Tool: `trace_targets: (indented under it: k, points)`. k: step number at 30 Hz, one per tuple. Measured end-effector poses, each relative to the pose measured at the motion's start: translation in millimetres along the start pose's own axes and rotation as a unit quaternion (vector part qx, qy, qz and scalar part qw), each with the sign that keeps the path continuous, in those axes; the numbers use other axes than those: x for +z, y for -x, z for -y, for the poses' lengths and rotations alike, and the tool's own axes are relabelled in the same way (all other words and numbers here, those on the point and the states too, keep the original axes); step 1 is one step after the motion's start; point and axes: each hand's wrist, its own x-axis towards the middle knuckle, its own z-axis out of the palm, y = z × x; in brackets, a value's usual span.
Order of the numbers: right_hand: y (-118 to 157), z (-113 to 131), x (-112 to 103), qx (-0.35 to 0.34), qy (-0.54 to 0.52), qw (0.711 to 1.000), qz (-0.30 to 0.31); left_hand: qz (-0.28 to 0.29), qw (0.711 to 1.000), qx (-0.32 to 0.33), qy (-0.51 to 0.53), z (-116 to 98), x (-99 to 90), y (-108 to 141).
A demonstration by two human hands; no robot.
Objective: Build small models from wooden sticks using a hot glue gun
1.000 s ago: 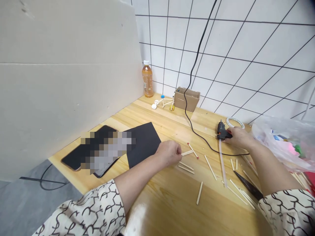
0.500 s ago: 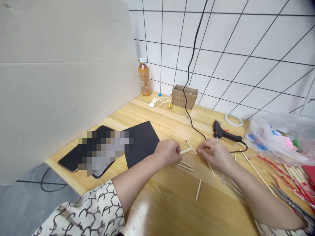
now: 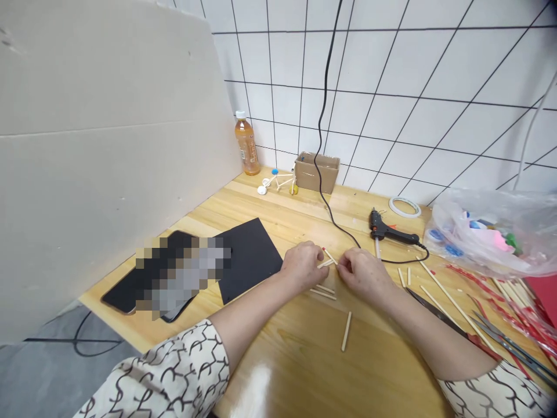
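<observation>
My left hand (image 3: 304,266) is closed in a pinch at the left end of a pale stick (image 3: 325,264) low over the table. The fingers of my right hand (image 3: 364,273) close on the lower end of a red-tipped matchstick (image 3: 329,254). The two sticks meet at an angle between my hands; whether they are joined I cannot tell. Just below my left hand lie two short pale sticks (image 3: 323,294), and another short stick (image 3: 346,331) lies nearer to me. My fingertips are partly hidden by my own hands.
A black glue gun (image 3: 394,233) with its cord lies right of my hands, near a tape roll (image 3: 404,207). Scissors (image 3: 513,342) and loose sticks lie at right. Black card (image 3: 250,255) and phones (image 3: 126,290) lie left. A bottle (image 3: 247,148), stick model (image 3: 278,183) and cardboard box (image 3: 317,174) stand behind.
My right hand has moved left toward my left hand and now grips the red-tipped matchstick's lower end. The whole view has shifted slightly.
</observation>
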Motion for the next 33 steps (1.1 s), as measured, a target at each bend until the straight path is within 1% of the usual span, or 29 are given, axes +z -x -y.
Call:
trace_targets:
  k: [5,14,23,28,33]
  points:
    - [-0.9,0.4,0.5,0.008,0.001,1.0,-0.001,-0.012,1.0,0.005,0.002,-2.9,4.3,-2.1]
    - [-1.5,3.1,0.6,0.01,0.01,1.0,-0.004,-0.029,0.998,0.021,-0.045,-4.2,15.4,-6.4]
    - [-2.6,3.2,2.6,0.005,0.023,1.0,-0.007,-0.022,0.998,-0.008,-0.057,-10.9,15.7,-8.3]
    - [-3.7,5.5,1.4,0.006,0.041,0.999,0.002,-0.021,0.998,-0.002,-0.06,-13.7,14.1,-6.2]
    - [-4.4,6.8,0.3,-0.002,0.046,0.999,0.007,-0.01,0.998,-0.02,-0.063,-17.5,11.3,-4.3]
